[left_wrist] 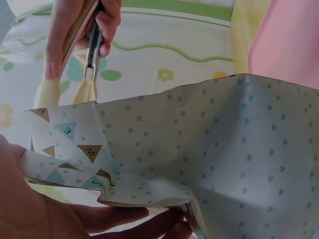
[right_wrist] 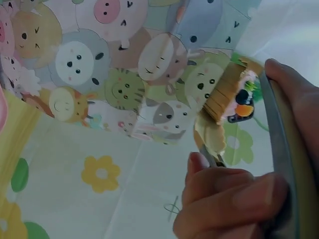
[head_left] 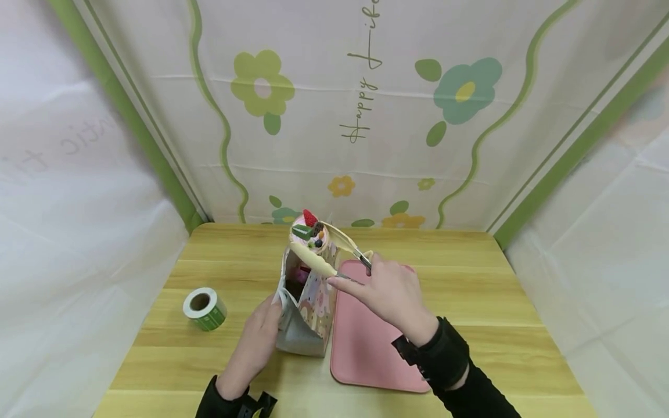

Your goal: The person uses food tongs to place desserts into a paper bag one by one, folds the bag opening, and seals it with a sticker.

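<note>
A patterned paper gift bag (head_left: 320, 305) with cartoon animals outside stands on the table, its mouth held wide. My left hand (head_left: 257, 332) pinches the near rim; in the left wrist view the thumb lies inside the heart-printed bag wall (left_wrist: 149, 134), fingers outside. My right hand (head_left: 392, 290) grips tongs (head_left: 313, 259) with cream-coloured tips. Between those tips, above the bag's far end, is a small toy-like cake (head_left: 302, 232) topped with a strawberry and other fruit. In the right wrist view, the cake (right_wrist: 222, 94) is tilted. Something pinkish-purple (head_left: 302, 274) shows inside the bag.
A pink tray (head_left: 373, 354) lies right of the bag, under my right forearm. To the left stands a roll of green-and-white labels (head_left: 205, 309). A flower-printed cloth (head_left: 313, 139) rises behind the wooden table (head_left: 486, 313), with white cloth at both sides.
</note>
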### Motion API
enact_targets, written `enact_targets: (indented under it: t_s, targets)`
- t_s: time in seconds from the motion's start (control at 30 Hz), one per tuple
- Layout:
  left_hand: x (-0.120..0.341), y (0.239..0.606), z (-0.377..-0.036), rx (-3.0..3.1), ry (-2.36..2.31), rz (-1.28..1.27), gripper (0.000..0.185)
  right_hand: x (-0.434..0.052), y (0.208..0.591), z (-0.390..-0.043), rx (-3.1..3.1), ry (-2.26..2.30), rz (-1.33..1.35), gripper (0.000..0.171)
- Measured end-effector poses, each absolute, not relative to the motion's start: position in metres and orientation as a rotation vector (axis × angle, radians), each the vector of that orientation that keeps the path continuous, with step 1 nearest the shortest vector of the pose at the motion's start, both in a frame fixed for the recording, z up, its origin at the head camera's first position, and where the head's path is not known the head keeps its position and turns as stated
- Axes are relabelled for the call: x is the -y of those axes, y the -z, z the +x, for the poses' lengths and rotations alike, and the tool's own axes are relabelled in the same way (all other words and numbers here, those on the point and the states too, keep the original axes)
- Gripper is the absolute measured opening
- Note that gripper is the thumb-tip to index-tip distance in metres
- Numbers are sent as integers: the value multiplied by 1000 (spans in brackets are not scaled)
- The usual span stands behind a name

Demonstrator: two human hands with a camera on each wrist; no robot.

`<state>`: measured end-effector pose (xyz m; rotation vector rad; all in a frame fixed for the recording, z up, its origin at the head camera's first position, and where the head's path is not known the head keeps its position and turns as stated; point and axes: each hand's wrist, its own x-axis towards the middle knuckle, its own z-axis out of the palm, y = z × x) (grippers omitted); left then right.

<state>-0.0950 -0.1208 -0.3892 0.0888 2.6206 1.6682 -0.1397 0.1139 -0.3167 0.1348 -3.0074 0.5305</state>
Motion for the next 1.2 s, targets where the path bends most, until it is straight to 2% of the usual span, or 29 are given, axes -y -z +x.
enact_targets:
  t_s: [0.17, 0.27, 0.53, 0.77, 1.2]
  targets:
    - [121, 390, -96, -2625, -1654, 87, 51, -120, 307, -139, 3058, -398, 102, 90]
    - [120, 389, -96, -2624, -1652, 78, 52, -123, 300, -136, 3040, -281, 133, 83]
    - [119, 387, -95, -2614, -1662, 68, 52, -122, 281, -132, 2942, -80, 264, 79]
    - [119, 387, -94, -2623, -1664, 78, 51, -123, 261, -131, 2775, 99, 476, 69]
    - [116, 382, -94, -2628, -1620, 53, 56, -113, 242, -138, 2720, 143, 654, 68]
